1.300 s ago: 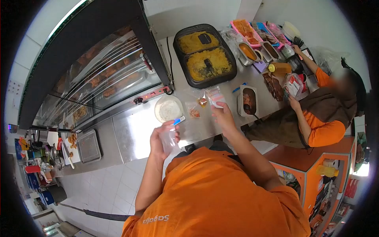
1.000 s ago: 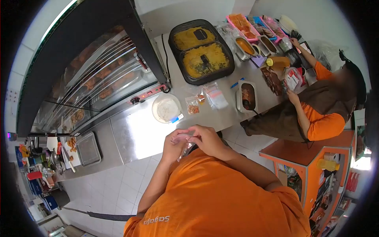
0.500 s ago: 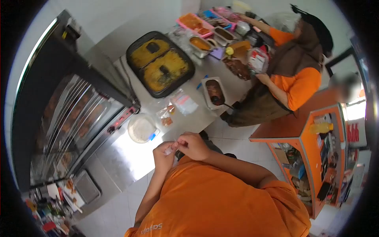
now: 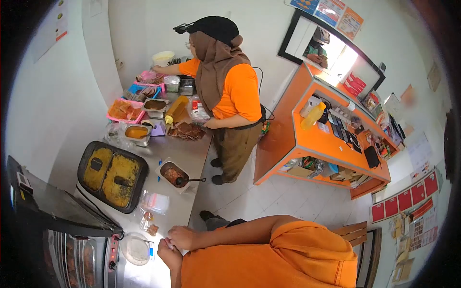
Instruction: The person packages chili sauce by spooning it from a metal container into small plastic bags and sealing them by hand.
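My left hand (image 4: 169, 257) and my right hand (image 4: 184, 237) are close together over the edge of the steel table, fingers closed. Between them shows a small bit of clear plastic, like a bag's end, mostly hidden by the fingers. Beside my left hand stands a round kitchen scale (image 4: 136, 249) with a blue display. Past my hands lie small plastic bags with orange-brown food (image 4: 150, 225) and a stack of flat clear bags (image 4: 156, 202).
A metal tray of reddish sauce (image 4: 174, 174) has a black ladle in it. A black two-part pan (image 4: 113, 176) holds yellow food. A glass warming cabinet (image 4: 72, 257) stands at lower left. A co-worker (image 4: 230, 96) stands at the table's far end, near an orange counter (image 4: 276, 139).
My view has swung right and up, so the table and my hands appear farther left and lower. My hands stay together at the plastic. The co-worker still reaches toward the far trays.
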Motion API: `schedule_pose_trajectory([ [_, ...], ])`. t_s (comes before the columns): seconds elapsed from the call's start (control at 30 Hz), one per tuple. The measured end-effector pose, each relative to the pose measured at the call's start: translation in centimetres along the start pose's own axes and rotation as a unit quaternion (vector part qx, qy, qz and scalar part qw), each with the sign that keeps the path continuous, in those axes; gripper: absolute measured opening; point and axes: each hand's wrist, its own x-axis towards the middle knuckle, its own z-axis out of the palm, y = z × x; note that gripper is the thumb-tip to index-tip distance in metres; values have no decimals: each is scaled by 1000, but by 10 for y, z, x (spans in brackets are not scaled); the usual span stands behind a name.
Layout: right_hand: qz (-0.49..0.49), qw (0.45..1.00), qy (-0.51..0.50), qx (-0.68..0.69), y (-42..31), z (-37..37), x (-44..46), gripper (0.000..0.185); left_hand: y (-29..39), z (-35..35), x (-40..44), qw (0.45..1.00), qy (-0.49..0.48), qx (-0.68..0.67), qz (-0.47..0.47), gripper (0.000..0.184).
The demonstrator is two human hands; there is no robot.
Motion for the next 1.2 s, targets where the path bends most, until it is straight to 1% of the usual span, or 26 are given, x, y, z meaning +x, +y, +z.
schedule_pose_trajectory([
  [0.03, -12, 999, -6, -41, -5, -8, 0, 26, -3, -2, 5, 998, -20, 45, -40, 14],
  [0.1, -35, 991, -19, -126, -6, -34, -1, 27, 1, -11, 12, 995, -75, 66, -27, 12],
  [0.13, -13, 992, -46, -117, -12, -48, -2, 27, 7, -18, 17, 991, -104, 77, -21, 13],
  [0.2, 34, 990, -100, -98, -21, -72, -1, 28, 23, -29, 33, 989, -107, 54, 83, 12],
  [0.23, 16, 991, -103, -88, -16, -74, 2, 28, 28, -33, 36, 984, -109, 42, 133, 13],
  [0.3, -20, 991, -108, -71, 0, -80, 13, 28, 19, -38, 46, 972, -180, 7, 150, 16],
  [0.33, -1, 990, -142, -24, 5, -91, 19, 29, 17, -40, 53, 964, -215, -11, 158, 18],
  [0.37, 19, 984, -176, 23, 12, -106, 26, 30, 18, -42, 57, 953, -261, -69, 135, 22],
  [0.4, 37, 975, -209, 71, 19, -118, 31, 31, 29, -44, 62, 951, -264, -74, 142, 21],
  [0.43, 47, 967, -190, 160, 28, -127, 32, 32, 46, -45, 66, 950, -265, -79, 147, 19],
  [0.47, 40, 970, -165, 174, 34, -134, 33, 32, 55, -46, 68, 949, -265, -82, 148, 18],
  [0.5, 30, 971, -142, 190, 38, -143, 36, 32, 47, -38, 70, 956, -223, -88, 171, 17],
  [0.53, 21, 971, -120, 207, 39, -149, 37, 33, 39, -29, 70, 969, -183, -102, 134, 18],
  [0.57, -18, 982, -48, 183, 39, -157, 35, 32, 33, -16, 74, 978, -141, -118, 102, 19],
  [0.6, -27, 987, -7, 159, 42, -156, 37, 31, 33, -6, 79, 983, -100, -137, 72, 21],
  [0.63, -34, 990, 34, 134, 44, -150, 36, 31, 55, -3, 85, 990, -85, -109, 36, 26],
  [0.67, -41, 990, 75, 110, 45, -144, 36, 32, 60, 5, 85, 993, -55, -100, 36, 27],
  [0.73, -20, 989, 59, 133, 44, -144, 40, 31, 60, 21, 90, 996, 8, -76, 37, 30],
  [0.77, -10, 988, 52, 143, 44, -145, 42, 31, 58, 26, 92, 996, -4, -82, 29, 30],
  [0.87, -51, 983, 119, 131, 56, -131, 57, 27, 61, 41, 102, 999, 3, -38, -30, 27],
  [0.9, -59, 983, 111, 132, 59, -131, 63, 26, 75, 41, 107, 997, 10, -54, -54, 26],
  [1.0, -87, 981, 104, 138, 73, -141, 77, 28, 72, 52, 120, 997, -10, -70, -36, 28],
  [1.03, -67, 979, 125, 147, 74, -147, 80, 27, 72, 59, 126, 996, -3, -90, 6, 28],
  [1.13, -4, 980, 11, 200, 85, -182, 84, 24, 86, 72, 135, 997, 20, -30, 75, 23],
  [1.17, -23, 985, 35, 168, 101, -167, 90, 23, 81, 77, 136, 998, 14, -28, 49, 19],
  [1.2, -29, 984, 55, 170, 118, -168, 93, 22, 78, 81, 137, 999, 19, -21, 43, 19],
])
